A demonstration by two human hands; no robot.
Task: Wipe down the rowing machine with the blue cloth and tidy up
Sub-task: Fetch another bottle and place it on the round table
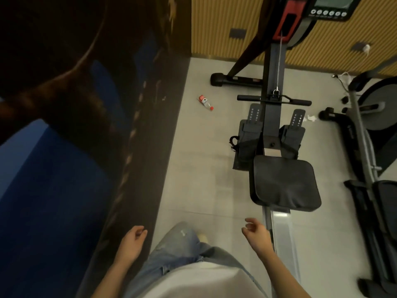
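Nearest to me, my left hand (133, 238) hangs by my jeans (176, 246) with the fingers loosely curled, and it holds nothing. My right hand (255, 232) is the same, relaxed and without anything in it, just beside the silver rail (281, 231) of the rowing machine (272, 134). The machine stands on the grey floor (193, 168) in front of me, to my right. Its black seat (283, 181) sits on the rail, beyond it are two footrests (253, 119), then the handle (274, 100) lying across the beam. A plastic bottle (205, 102) lies on the floor left of the machine, and a crumpled white paper (310, 118) is just right of it. The monitor (330, 7) is farthest, before the yellow ribbed wall (225, 24).
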